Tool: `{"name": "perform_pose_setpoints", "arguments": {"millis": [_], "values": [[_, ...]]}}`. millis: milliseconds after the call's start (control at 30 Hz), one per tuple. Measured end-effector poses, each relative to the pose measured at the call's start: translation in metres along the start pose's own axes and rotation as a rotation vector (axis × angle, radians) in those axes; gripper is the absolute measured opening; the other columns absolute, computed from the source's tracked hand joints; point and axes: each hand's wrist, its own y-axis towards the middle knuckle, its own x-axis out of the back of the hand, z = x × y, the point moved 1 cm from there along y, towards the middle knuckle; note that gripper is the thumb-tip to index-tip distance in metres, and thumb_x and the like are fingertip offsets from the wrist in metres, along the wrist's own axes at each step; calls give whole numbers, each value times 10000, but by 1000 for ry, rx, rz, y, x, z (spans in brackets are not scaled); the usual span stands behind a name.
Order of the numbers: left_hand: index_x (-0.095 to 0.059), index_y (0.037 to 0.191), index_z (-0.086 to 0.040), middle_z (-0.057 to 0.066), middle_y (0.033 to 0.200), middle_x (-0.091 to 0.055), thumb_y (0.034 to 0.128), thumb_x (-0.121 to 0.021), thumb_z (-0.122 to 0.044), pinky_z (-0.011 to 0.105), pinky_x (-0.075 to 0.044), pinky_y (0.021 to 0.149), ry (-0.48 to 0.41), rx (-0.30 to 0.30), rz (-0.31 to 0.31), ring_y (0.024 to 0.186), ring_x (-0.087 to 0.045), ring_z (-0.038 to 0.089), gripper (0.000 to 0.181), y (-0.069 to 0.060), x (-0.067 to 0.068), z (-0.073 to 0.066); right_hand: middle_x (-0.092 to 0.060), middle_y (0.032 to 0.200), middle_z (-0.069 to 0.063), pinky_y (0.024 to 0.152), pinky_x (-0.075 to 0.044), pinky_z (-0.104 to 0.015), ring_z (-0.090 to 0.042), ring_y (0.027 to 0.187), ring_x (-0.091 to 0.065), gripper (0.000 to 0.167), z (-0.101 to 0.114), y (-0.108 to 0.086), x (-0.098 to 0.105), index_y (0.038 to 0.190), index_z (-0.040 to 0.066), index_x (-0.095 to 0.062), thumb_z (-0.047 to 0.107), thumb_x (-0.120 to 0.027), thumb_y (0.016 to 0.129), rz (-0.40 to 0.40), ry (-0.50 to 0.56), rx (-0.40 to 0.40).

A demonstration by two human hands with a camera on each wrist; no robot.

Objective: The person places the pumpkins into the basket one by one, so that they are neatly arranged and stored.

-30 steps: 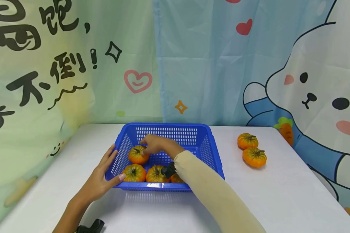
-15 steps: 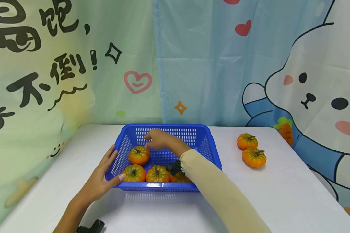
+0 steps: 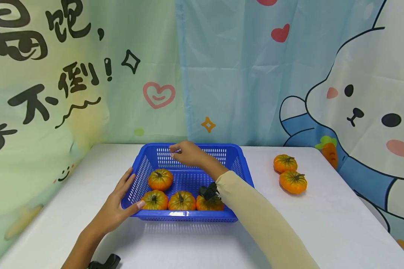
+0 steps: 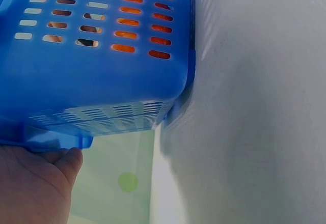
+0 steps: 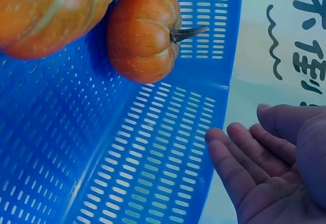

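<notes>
A blue plastic basket (image 3: pixel 188 213) with slotted walls stands on the table, holding several small orange pumpkins. Three of them line the front: a left pumpkin (image 3: pixel 155 200), a middle pumpkin (image 3: pixel 182 201) and a right pumpkin (image 3: pixel 210 203), partly behind the black wrist camera. Another pumpkin (image 3: pixel 160 179) sits behind the left one; its stem shows in the right wrist view. My left hand (image 3: pixel 116 203) rests with fairly straight fingers against the basket's left rim, thumb at the front-left corner. Over the basket's back part, my right hand (image 3: pixel 190 154) hovers with loosely bent fingers, holding nothing.
Two more pumpkins lie on the white table to the right of the basket, a rear pumpkin (image 3: pixel 285 163) touching a front pumpkin (image 3: pixel 293 182). A printed curtain (image 3: pixel 222 93) hangs behind the table.
My right hand has let go of the pumpkin at the rear left and drawn up, back and slightly right. That pumpkin stays in the basket; my left hand keeps its place.
</notes>
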Motion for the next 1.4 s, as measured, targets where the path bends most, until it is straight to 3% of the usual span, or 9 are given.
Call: {"name": "perform_pose_setpoints", "arguments": {"millis": [267,500,733,833,1067,1400], "values": [[-268,1508,33,121,1613,-108,850,-682,-281,672,-274,1024,-2,7,1,1398,-207,482,839,-1,0,0,-571,1352,-101,956,-474,-358,-274,1225,-544,402,-1,-6,9,1396,20,-515,154,-510,1017,-36,53,30],[-269,1506,38,124,1613,-109,848,-684,-271,674,-265,1028,-3,-5,-1,1400,-202,481,837,0,0,1,-566,1354,-103,802,-490,-333,-251,1227,-546,420,-5,-15,25,1430,65,-483,170,-500,1024,-81,107,27],[-262,1513,25,126,1613,-103,852,-677,-276,672,-272,1025,-8,3,8,1400,-200,484,837,1,-1,1,-619,1286,-97,865,-502,-346,-220,1149,-594,390,-17,-32,44,1389,69,-541,176,-526,1014,-128,110,42],[-261,1514,22,127,1613,-103,852,-680,-275,678,-259,1030,-7,6,10,1405,-192,476,838,0,-1,1,-634,1262,-98,828,-495,-347,-218,1112,-615,377,-22,-39,51,1364,53,-564,176,-538,1009,-143,116,53],[-256,1513,28,118,1615,-96,849,-689,-235,687,-239,1033,-40,5,-3,1410,-173,474,836,-1,2,1,-623,1269,-145,929,-504,-372,-255,1124,-622,369,-26,-55,68,1350,-8,-555,134,-521,1011,-184,284,104],[-263,1515,18,104,1617,-98,849,-687,-243,685,-240,1034,-34,9,3,1414,-171,467,832,-1,1,1,-627,1266,-132,952,-488,-412,-266,1135,-617,374,-32,-91,83,1351,-1,-558,151,-530,1010,-196,240,118]]}}
